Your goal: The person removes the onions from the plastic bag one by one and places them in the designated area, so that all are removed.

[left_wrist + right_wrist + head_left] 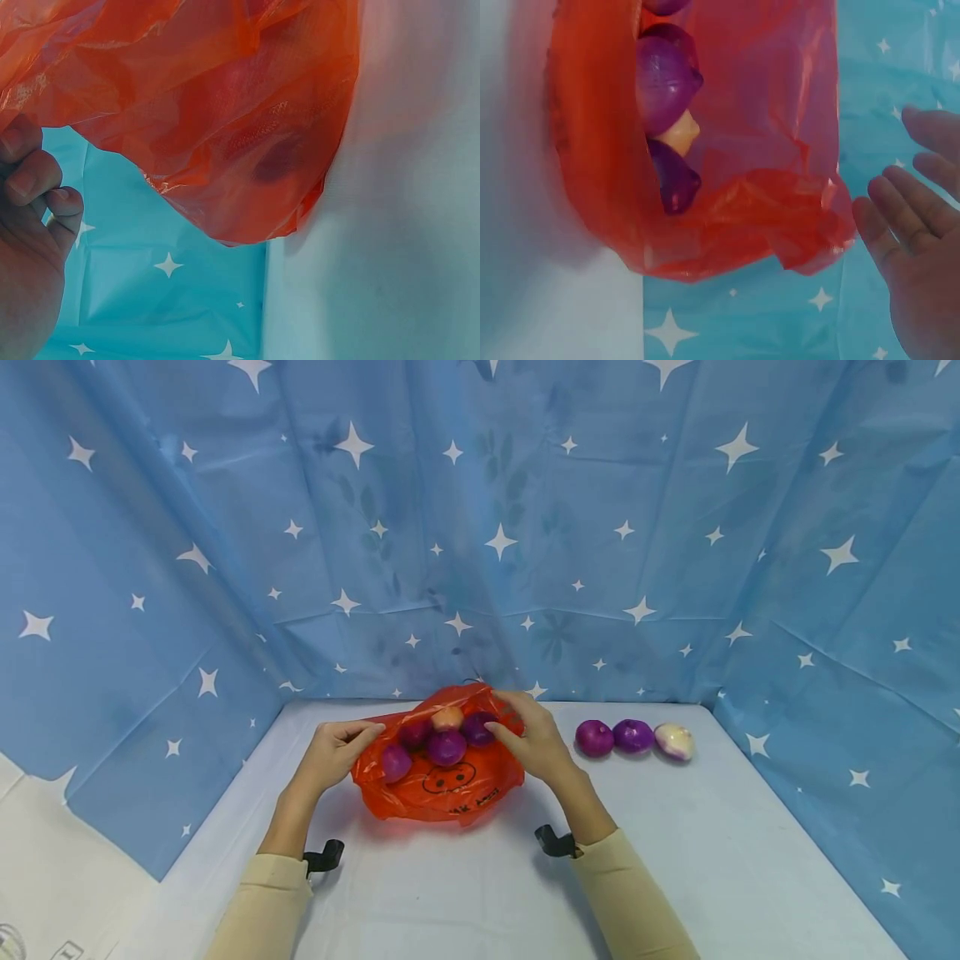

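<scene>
A red plastic bag [420, 802] with a printed face lies with its mouth open, holding several purple onions [447, 747] and a yellowish one [447, 718]. My left hand [330, 756] pinches the bag's upper left edge; in the left wrist view the fingers of that hand [30, 225] are curled against the red plastic [247, 150]. At the bag's right side is my right hand [536, 743], its fingers extended and parted. The right wrist view has this hand [922, 240] spread beside the bag's rim [810, 240], gripping nothing.
Right of the bag, two purple onions [594, 738] [633, 737] and a white and purple one [675, 742] stand in a row on the white table [720, 860]. A blue curtain with white stars [495, 577] hangs behind the table.
</scene>
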`<state>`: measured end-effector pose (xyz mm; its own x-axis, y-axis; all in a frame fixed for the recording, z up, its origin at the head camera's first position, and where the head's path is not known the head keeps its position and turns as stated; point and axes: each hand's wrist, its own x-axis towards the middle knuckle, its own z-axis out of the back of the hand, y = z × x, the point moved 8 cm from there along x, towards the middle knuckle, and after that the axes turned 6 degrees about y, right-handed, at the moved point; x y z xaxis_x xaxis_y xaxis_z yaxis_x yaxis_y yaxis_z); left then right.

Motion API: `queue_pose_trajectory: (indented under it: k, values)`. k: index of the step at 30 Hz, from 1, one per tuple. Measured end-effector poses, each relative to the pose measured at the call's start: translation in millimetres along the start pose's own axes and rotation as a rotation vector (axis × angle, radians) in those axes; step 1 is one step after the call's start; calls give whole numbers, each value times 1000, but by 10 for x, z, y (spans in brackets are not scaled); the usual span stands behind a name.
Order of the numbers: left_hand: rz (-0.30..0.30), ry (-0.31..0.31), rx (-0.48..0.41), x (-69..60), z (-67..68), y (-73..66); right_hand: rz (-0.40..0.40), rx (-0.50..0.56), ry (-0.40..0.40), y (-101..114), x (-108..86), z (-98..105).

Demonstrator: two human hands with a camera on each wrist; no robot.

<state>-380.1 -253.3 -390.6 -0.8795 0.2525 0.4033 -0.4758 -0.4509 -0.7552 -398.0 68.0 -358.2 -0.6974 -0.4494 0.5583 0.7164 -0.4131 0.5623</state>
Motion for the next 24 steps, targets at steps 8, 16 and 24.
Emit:
queue_pose_trajectory:
  k: [8,16,24]
  values:
    - [36,12,33,6,0,25,27,48,182,103,10,-345]
    - [80,61,40,-18,21,67,-4,21,394,138,-15,-875]
    - [112,121,15,-38,69,90,-51,-1,507,135,24,-1227]
